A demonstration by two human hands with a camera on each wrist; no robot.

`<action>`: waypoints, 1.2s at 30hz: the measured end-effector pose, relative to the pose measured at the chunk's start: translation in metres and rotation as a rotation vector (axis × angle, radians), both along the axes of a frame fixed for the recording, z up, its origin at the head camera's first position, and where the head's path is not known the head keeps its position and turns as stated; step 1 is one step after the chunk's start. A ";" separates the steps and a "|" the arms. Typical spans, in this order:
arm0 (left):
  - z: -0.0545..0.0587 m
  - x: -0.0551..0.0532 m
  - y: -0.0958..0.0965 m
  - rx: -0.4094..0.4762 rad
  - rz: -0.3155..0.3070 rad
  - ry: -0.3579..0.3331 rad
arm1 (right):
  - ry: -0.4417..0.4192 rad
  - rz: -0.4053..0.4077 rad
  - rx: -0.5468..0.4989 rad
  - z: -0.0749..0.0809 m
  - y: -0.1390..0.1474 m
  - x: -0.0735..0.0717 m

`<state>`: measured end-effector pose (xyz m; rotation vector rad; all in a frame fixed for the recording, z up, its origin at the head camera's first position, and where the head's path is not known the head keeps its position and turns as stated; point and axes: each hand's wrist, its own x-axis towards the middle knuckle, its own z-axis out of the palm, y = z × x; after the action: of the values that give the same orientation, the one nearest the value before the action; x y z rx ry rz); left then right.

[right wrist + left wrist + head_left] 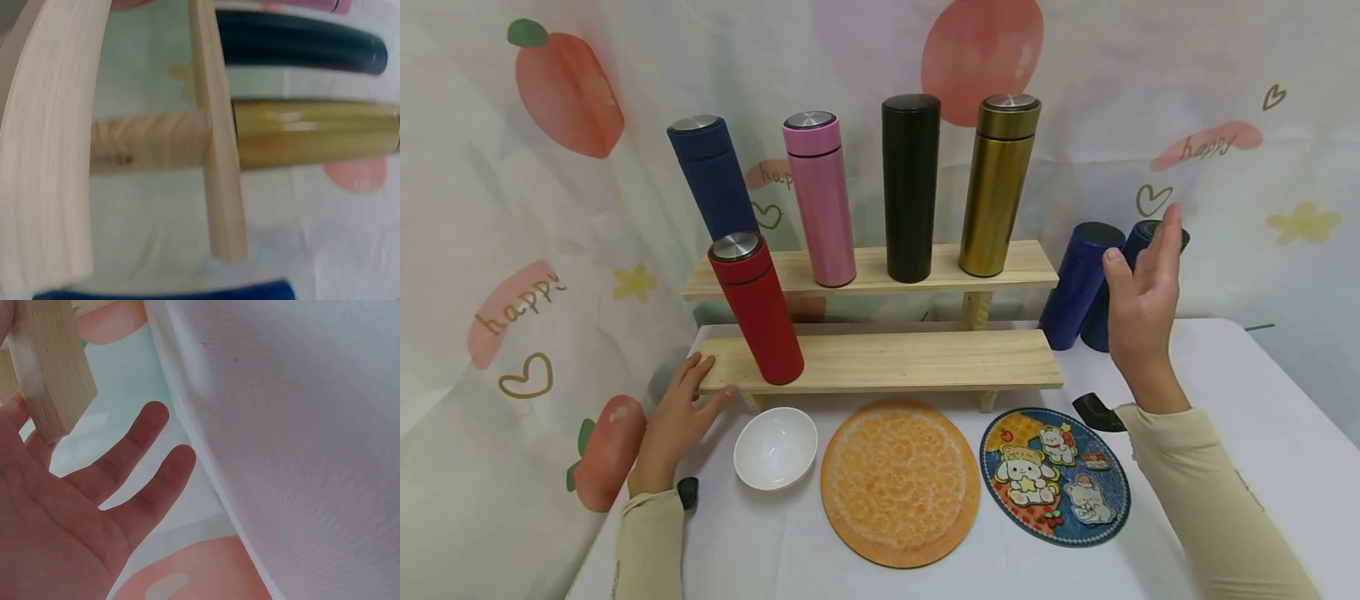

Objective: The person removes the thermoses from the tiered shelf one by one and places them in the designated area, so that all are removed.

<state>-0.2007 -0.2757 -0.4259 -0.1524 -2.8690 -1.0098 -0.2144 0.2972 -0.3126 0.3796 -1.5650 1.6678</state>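
A two-tier wooden shelf (910, 362) stands on the white table. My left hand (679, 421) grips the left end of its lower board (53, 369), thumb at the front edge, the last two fingers stretched out free. A red thermos bottle (763, 321) stands on that lower board, near this hand. On the upper board are a blue bottle (715, 179), a pink bottle (822, 200), a black bottle (912, 192) and a gold bottle (1000, 187). My right hand (1144, 312) is raised beyond the shelf's right end, fingers straight, holding nothing.
Two dark blue bottles (1078, 287) stand on the table behind the right hand. In front of the shelf lie a white bowl (775, 450), a round orange mat (901, 487) and a round cartoon mat (1060, 479). A printed cloth (865, 75) hangs behind.
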 end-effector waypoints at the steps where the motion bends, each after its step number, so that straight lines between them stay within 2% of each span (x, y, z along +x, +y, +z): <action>1: 0.000 0.000 0.000 0.003 0.001 -0.002 | 0.012 0.027 -0.012 -0.001 -0.003 -0.001; 7: 0.000 -0.002 0.002 0.003 -0.007 0.000 | 0.062 0.170 -0.105 0.003 -0.030 0.005; 15: 0.000 -0.003 0.001 -0.010 -0.010 0.011 | 0.121 0.281 -0.108 0.002 -0.071 0.014; 25: -0.002 0.000 0.000 0.007 -0.006 0.011 | 0.031 0.391 -0.065 -0.001 -0.116 0.016; 36: -0.002 0.001 -0.001 0.009 0.004 0.001 | -0.037 0.463 -0.014 -0.005 -0.171 0.016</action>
<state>-0.1995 -0.2763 -0.4278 -0.1458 -2.8627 -1.0215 -0.1987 0.1257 -0.3178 0.7520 -1.5716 2.0395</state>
